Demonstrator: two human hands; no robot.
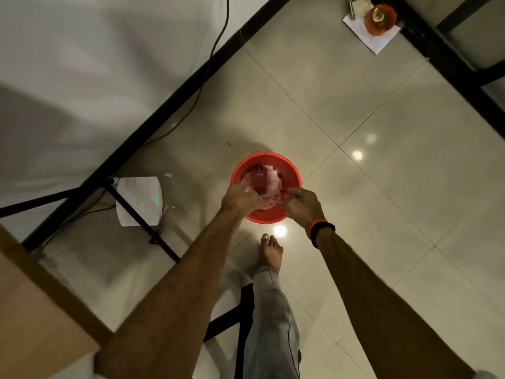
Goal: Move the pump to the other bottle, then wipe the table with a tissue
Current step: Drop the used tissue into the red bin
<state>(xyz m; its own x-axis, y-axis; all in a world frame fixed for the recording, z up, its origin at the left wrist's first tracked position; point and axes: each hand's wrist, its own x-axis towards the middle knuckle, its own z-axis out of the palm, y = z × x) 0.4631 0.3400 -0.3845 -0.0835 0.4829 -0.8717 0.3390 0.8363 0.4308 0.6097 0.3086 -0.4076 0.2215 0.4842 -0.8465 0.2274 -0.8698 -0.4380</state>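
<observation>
While both hands hovered over the red bin [292,173] on the floor, the left hand [240,199] curled around pale tissue [269,179], the right hand [302,205] loosely curled, its grip indiscernible, disposal appeared under way; a bottle [259,176] lay inside, so release came next.

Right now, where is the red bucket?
The red bucket stands on the tiled floor mid-frame, beyond the bare foot, under both hands.
</observation>
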